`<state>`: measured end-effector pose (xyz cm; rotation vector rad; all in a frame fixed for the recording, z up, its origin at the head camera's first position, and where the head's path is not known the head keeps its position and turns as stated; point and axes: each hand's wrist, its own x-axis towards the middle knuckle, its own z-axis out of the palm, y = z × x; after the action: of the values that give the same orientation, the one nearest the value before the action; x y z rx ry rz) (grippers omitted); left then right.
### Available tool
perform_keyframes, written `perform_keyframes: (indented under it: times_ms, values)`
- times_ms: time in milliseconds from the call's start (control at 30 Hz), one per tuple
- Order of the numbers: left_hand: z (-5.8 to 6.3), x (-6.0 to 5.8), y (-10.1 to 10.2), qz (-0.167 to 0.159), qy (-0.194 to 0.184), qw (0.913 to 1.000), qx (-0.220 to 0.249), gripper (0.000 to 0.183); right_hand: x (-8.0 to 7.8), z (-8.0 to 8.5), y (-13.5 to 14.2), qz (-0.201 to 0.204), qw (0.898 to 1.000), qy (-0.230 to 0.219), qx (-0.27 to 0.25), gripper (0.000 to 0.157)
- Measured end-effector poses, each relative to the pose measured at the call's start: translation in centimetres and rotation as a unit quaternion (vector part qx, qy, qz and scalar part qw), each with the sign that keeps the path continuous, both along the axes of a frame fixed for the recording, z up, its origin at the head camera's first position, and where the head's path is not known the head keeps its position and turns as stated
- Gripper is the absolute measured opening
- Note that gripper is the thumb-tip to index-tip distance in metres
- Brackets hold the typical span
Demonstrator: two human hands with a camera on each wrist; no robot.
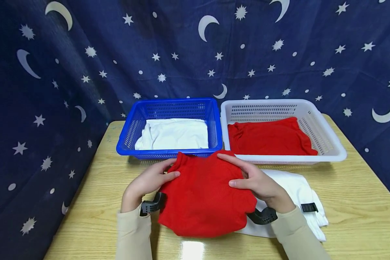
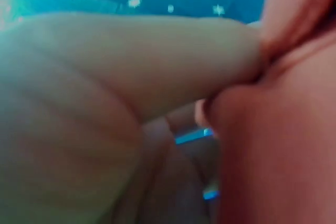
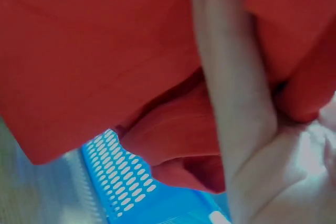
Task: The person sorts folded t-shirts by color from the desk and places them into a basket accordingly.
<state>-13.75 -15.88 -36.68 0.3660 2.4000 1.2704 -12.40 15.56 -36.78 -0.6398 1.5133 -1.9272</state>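
Observation:
Both hands hold up a folded red garment (image 1: 204,195) above the front of the table, its upper edge overlapping the blue basket's front rim in the head view. My left hand (image 1: 152,180) grips its left side, thumb on the near face and fingers behind. On the opposite side, my right hand (image 1: 256,180) pinches the fabric between thumb and fingers. In the left wrist view, the thumb (image 2: 157,66) presses into the red cloth (image 2: 278,145). Fingers of the right hand (image 3: 236,93) lie against the hanging red folds (image 3: 105,61) in the right wrist view.
A blue basket (image 1: 169,152) with a folded white cloth (image 1: 175,133) stands at the back left. Beside it, a white basket (image 1: 331,153) contains folded red cloth (image 1: 269,139). A white garment (image 1: 292,184) with a black label lies on the wooden table (image 1: 354,209), partly under my right forearm.

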Motion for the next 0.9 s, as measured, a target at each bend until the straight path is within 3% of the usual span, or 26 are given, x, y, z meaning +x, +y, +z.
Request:
perform_keyframes:
  times_ms: [100,267,333,533,633,733,900]
  values:
    - [0.7,0.3,1.0,0.002,0.004,0.9998,0.020,0.041,0.1,0.7,0.7,-0.018,0.999,-0.007,-0.042,0.064]
    - [3.7,1.4,2.8,0.013,-0.014,0.9958,0.089,0.046,0.6,2.2,1.5,-0.065,0.993,-0.028,-0.093,0.065]
    - [4.9,1.7,3.4,0.014,-0.029,0.9901,0.137,0.052,0.8,2.8,1.7,-0.083,0.989,-0.042,-0.118,0.064]
    - [5.3,1.2,4.9,-0.008,-0.022,0.9683,0.249,0.074,0.9,3.9,2.1,-0.121,0.971,-0.047,-0.201,0.060]
    - [5.2,0.8,6.1,-0.013,0.005,0.9618,0.274,0.079,0.7,4.2,2.1,-0.133,0.953,-0.067,-0.262,0.056]
    - [5.0,0.3,7.4,0.004,0.038,0.9584,0.283,0.079,0.4,4.1,2.1,-0.171,0.931,-0.103,-0.305,0.049]
    - [4.7,-0.7,9.1,0.030,0.082,0.9569,0.277,0.063,-0.1,3.7,2.6,-0.244,0.890,-0.169,-0.345,0.036]
